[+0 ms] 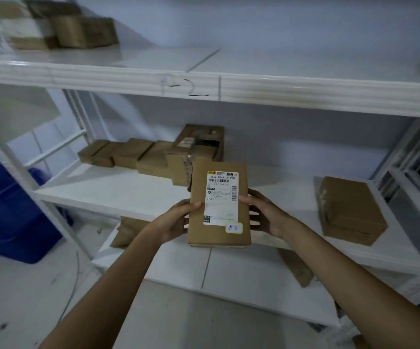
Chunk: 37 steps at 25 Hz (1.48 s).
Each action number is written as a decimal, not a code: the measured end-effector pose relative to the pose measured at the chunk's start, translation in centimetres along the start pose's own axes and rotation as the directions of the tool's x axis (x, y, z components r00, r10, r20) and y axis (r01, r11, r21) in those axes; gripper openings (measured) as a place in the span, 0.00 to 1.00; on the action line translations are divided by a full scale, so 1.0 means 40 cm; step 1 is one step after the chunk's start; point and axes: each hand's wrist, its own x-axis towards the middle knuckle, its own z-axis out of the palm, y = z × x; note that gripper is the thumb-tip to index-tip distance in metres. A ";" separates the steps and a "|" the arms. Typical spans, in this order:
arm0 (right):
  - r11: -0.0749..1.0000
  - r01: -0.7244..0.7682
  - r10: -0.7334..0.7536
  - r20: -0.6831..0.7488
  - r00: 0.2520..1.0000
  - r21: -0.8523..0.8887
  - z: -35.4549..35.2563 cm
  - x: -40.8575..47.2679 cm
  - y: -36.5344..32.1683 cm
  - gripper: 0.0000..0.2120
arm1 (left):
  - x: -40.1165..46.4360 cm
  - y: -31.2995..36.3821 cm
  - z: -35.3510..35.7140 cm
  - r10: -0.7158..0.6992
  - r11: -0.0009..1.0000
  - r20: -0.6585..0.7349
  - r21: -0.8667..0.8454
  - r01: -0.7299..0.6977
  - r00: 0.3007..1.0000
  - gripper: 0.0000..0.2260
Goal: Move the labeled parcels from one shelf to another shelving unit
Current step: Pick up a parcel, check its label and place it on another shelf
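Observation:
I hold a brown cardboard parcel (199, 222) with a white shipping label facing me, in front of the middle shelf (128, 192) of a white shelving unit. My left hand (176, 220) grips its left side and my right hand (267, 212) grips its right side. A row of several brown parcels (138, 154) lies at the back of the middle shelf, just behind the held one. A single brown parcel (350, 210) rests on the same shelf to the right.
The upper shelf (254, 84) carries stacked boxes (60, 28) at its far left. Padded brown mailers (128, 231) lie on the lower shelf (229, 278). A blue bin (10, 210) stands on the floor at the left. Another white rack (410, 157) adjoins at the right.

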 end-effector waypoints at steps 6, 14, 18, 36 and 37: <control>0.999 0.007 -0.001 0.138 0.990 -0.046 0.450 0.019 -0.024 0.30 | -0.334 0.058 -0.323 0.037 0.997 -0.148 -0.061 -0.047 0.988 0.47; 0.988 0.131 -0.108 0.239 0.965 -0.085 0.897 0.123 -0.281 0.28 | -0.593 0.385 -0.587 0.228 0.973 -0.233 0.036 -0.226 0.945 0.36; 0.952 0.292 -0.245 0.346 0.906 -0.090 1.097 0.213 -0.524 0.20 | -0.651 0.648 -0.747 0.367 0.929 -0.287 0.170 -0.330 0.885 0.45; 0.704 0.661 -0.683 0.006 0.730 -0.261 1.238 0.424 -1.010 0.29 | -0.264 1.248 -1.123 0.533 0.755 0.347 0.217 -0.619 0.772 0.48; 0.712 0.658 -0.682 -0.017 0.731 -0.245 1.223 0.422 -0.996 0.29 | -0.242 1.246 -1.117 0.524 0.754 0.366 0.222 -0.618 0.769 0.50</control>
